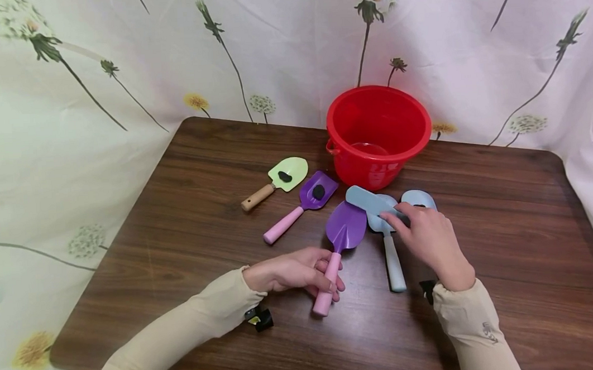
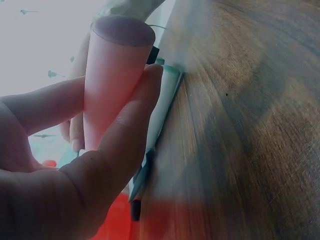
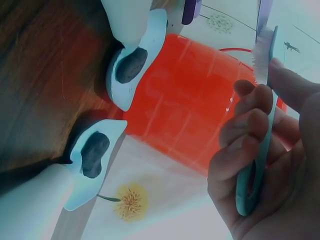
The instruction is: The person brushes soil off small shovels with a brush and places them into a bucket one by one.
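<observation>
My left hand (image 1: 296,271) grips the pink handle (image 2: 117,75) of a trowel with a rounded purple blade (image 1: 346,225), tilted above the table. My right hand (image 1: 432,239) holds a light blue brush (image 1: 370,200) by its handle, fingers wrapped round it in the right wrist view. The white bristles (image 3: 262,55) of the brush face the purple blade, right at its upper edge. Below the brush lies a light blue trowel (image 1: 393,264). Another light blue trowel (image 1: 420,197) is mostly hidden behind my right hand. Each carries a dark lump (image 3: 131,65) in the right wrist view.
A red bucket (image 1: 376,169) stands at the table's back edge. Left of it lie a green trowel (image 1: 295,168) with a wooden handle and a square-ended purple trowel (image 1: 327,189), each bearing a dark lump. A flowered cloth (image 1: 280,57) hangs behind the brown table (image 1: 187,213).
</observation>
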Tool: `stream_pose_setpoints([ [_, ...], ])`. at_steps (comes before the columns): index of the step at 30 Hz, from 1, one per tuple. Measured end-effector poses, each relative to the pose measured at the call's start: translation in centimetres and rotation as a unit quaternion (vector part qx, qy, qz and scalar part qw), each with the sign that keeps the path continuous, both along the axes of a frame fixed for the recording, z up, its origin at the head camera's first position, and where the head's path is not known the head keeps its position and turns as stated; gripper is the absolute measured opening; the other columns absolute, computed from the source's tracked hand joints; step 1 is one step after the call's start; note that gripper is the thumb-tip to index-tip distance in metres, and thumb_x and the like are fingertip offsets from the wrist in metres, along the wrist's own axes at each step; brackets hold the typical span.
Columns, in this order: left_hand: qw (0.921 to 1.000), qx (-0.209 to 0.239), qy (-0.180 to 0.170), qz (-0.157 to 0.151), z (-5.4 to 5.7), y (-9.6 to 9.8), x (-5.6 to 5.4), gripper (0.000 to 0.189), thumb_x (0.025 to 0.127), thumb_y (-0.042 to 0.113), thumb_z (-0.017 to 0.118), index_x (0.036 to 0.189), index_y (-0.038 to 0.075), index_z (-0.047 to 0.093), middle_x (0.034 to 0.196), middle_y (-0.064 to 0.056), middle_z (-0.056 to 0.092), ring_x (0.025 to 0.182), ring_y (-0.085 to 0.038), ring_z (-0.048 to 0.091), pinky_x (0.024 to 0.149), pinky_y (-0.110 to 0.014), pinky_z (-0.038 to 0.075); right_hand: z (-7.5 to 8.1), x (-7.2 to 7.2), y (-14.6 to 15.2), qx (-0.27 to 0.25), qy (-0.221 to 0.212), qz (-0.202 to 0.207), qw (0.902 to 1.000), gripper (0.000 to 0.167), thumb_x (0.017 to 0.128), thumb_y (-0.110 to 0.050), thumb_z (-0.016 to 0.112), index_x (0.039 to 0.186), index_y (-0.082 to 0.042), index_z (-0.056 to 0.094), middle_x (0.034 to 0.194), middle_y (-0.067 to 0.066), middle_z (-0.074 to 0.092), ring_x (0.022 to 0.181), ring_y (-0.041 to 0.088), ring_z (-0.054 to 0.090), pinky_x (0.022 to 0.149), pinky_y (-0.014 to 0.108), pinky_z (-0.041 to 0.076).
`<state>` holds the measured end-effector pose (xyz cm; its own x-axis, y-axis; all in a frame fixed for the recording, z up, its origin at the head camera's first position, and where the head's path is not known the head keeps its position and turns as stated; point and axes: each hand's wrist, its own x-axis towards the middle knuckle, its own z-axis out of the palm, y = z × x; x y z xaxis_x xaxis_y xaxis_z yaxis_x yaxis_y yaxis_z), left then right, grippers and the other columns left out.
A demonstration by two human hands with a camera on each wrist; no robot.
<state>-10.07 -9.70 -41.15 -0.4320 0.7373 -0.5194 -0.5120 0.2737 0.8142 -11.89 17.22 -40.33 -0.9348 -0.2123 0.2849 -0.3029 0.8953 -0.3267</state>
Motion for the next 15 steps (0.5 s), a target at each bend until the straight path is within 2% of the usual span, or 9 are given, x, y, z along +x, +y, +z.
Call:
stream_pose_setpoints([
  [7,1.0000,0.003,-0.003,0.002,-0.05,0.14,0.10,0.049,0.087,-0.005,0.057,0.129,-0.010,0.033,0.120,-0.034,0.059,0.087,-0.019,0.069,0.079,-0.036,0.059,0.10,-0.15,0.16,-0.004,0.017,0.000,0.9999,0.028,0.086,-0.033,0.071,0.097,-0.007,0.069,0.063,0.009,0.062,0.058,0.026,0.058,0.052,0.046,0.050],
  [12,0.9998,0.018,-0.006,0.011,-0.13,0.44,0.31,0.048,0.088,-0.003,0.058,0.129,-0.010,0.034,0.122,-0.034,0.058,0.091,-0.020,0.070,0.082,-0.038,0.058,0.35,-0.02,0.08,-0.032,-0.021,0.013,0.9992,0.029,0.087,-0.030,0.071,0.102,-0.005,0.071,0.072,0.010,0.068,0.067,0.027,0.062,0.062,0.047,0.053],
  [15,0.9994,0.029,-0.003,0.018,-0.24,0.60,0.37,0.047,0.088,-0.002,0.058,0.128,-0.010,0.034,0.122,-0.035,0.057,0.094,-0.022,0.070,0.083,-0.038,0.058,0.52,0.04,-0.03,-0.064,-0.040,0.036,0.9965,0.027,0.086,-0.027,0.072,0.102,-0.005,0.072,0.073,0.006,0.068,0.067,0.022,0.060,0.065,0.040,0.052],
])
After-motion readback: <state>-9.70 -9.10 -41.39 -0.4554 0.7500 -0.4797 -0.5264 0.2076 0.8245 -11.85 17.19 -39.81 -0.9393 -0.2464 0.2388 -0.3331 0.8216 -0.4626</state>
